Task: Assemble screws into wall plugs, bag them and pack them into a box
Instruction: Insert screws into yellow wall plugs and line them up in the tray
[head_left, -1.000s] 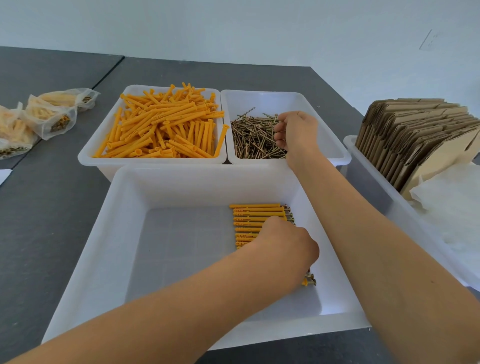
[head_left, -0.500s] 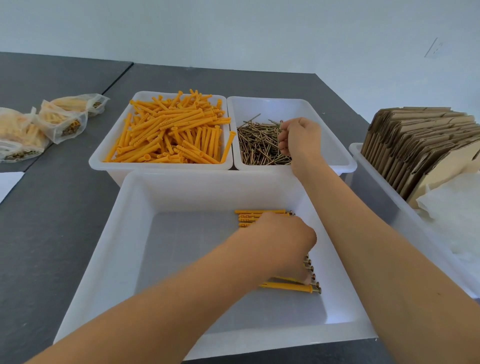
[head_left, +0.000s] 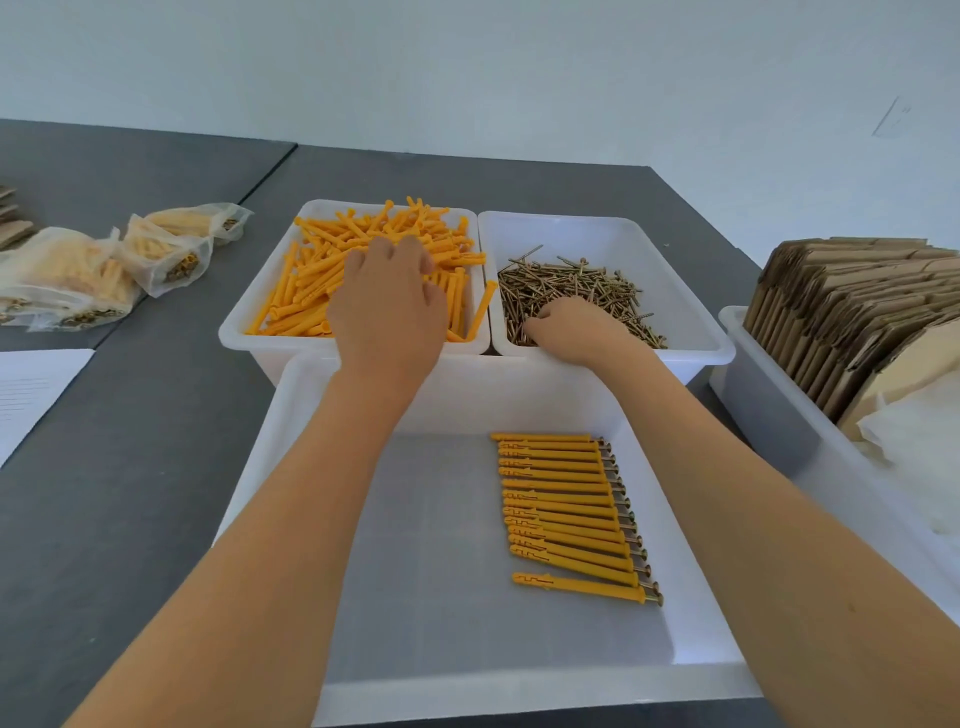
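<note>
My left hand (head_left: 387, 306) lies spread over the pile of orange wall plugs (head_left: 311, 280) in the back left white bin (head_left: 244, 332), fingertips down among them. My right hand (head_left: 571, 327) is in the back right bin (head_left: 691, 312), with its fingers curled into the near edge of the brass screws (head_left: 571, 280). In the large front bin (head_left: 519, 389) a neat row of several plugs with screws in them (head_left: 566, 499) lies right of centre. The lowest one sits slightly apart from the row.
Filled clear bags (head_left: 78, 275) lie on the dark table at the left, with a white sheet of paper (head_left: 31, 395) in front of them. A bin at the right (head_left: 769, 415) holds flat cardboard boxes (head_left: 841, 306) and white plastic (head_left: 914, 467).
My left hand has left the row in the front bin and moved up onto the orange plugs. My right hand has shifted to the near edge of the screw pile.
</note>
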